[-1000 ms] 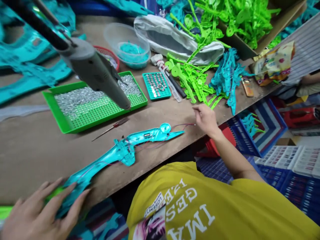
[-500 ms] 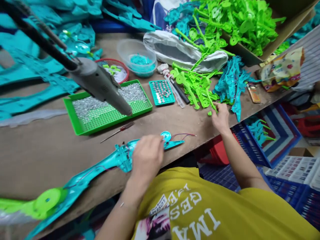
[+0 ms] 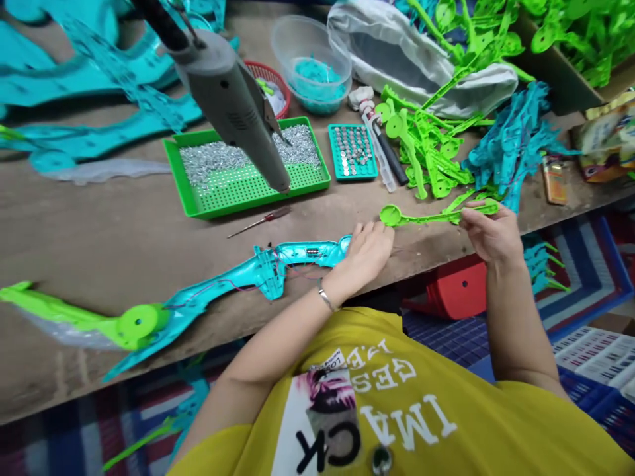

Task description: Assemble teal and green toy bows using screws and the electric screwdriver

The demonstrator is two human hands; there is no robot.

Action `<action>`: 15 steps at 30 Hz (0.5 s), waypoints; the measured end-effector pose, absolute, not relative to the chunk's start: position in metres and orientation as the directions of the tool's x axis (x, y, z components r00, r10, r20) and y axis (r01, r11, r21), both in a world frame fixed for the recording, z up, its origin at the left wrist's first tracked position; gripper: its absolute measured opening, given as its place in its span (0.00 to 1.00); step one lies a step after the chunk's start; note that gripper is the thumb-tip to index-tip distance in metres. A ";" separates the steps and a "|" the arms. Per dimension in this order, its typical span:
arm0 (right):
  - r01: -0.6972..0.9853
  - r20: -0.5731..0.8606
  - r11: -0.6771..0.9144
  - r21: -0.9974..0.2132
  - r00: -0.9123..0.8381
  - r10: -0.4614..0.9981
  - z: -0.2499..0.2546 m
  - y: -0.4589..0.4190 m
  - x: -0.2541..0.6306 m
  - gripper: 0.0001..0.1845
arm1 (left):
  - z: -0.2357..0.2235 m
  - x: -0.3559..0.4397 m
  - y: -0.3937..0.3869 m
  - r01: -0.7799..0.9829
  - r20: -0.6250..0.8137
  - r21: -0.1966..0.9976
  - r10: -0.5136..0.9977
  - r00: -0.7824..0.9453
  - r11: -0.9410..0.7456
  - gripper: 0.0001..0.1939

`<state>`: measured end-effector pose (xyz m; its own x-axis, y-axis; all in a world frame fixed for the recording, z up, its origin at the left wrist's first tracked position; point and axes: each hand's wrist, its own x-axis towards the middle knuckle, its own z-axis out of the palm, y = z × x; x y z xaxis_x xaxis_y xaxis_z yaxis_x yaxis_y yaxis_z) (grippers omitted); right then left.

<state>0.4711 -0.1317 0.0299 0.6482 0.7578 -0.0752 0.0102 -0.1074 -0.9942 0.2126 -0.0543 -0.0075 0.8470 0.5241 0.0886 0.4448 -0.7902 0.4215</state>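
A long, curved teal plastic shell with thin wires lies along the table's near edge. A lime-green limb with a round hub is joined to its left end. My left hand is closed over the shell's right end, with its fingers bent down; the fingertips and that end are partly hidden. In my right hand is a slim lime-green plastic arm, gripped by its right end. The arm's round disc end points left, close to my left fingertips.
A grey electric screwdriver hangs over a green tray of screws. Nearby lie a small screwdriver, a teal tray of round metal pieces, a clear bowl, green parts and teal parts.
My right hand has lifted a green arm away from the pile and brought it level beside my left hand. My left hand has shifted right along the teal shell. The view has shifted.
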 end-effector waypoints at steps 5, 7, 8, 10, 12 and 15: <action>0.049 -0.022 -0.073 -0.996 0.670 0.742 0.024 -0.118 0.467 0.20 | 0.012 0.183 -0.057 0.182 0.414 0.764 0.686 0.599 -0.620 0.05; 0.049 -0.033 -0.085 -0.995 0.648 0.761 0.021 -0.114 0.465 0.21 | 0.019 0.157 -0.064 0.044 0.431 0.873 0.811 0.395 -0.485 0.02; 0.035 -0.053 -0.096 -0.995 0.624 0.779 0.019 -0.112 0.464 0.23 | 0.021 0.143 -0.068 0.000 0.395 0.908 0.857 0.331 -0.419 0.04; -0.015 -0.127 -0.142 -0.990 0.552 0.824 0.016 -0.108 0.460 0.26 | 0.022 0.115 -0.076 -0.018 0.342 0.934 0.883 0.320 -0.356 0.07; -0.078 -0.216 -0.204 -0.976 0.472 0.855 0.011 -0.102 0.453 0.28 | 0.018 0.091 -0.080 0.049 0.319 0.920 0.816 0.482 -0.388 0.09; -0.164 -0.299 -0.253 -0.953 0.405 0.864 0.001 -0.092 0.438 0.31 | 0.006 0.070 -0.084 0.183 0.324 0.829 0.721 0.613 -0.528 0.10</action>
